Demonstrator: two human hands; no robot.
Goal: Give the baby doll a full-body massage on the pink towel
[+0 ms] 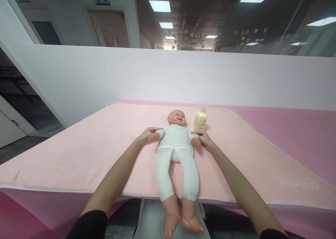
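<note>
A baby doll (175,137) in a white long-sleeved top and white trousers lies face up, its head pointing away from me. Its bare feet (172,216) hang past the near table edge. On the left, my left hand (147,135) is closed around the doll's arm by the sleeve, fingertips on the white cloth. My right hand (206,139) grips the other sleeved arm, thumb and fingers on either side of it. Just beyond my right hand stands a pale yellow bottle (200,119), upright near the doll's head.
A pale pink cloth (105,148) covers the table, with a darker pink surface (294,137) at the right. Behind it rises a white partition (183,76) topped by glass. Below the near edge is a grey chair seat (152,218).
</note>
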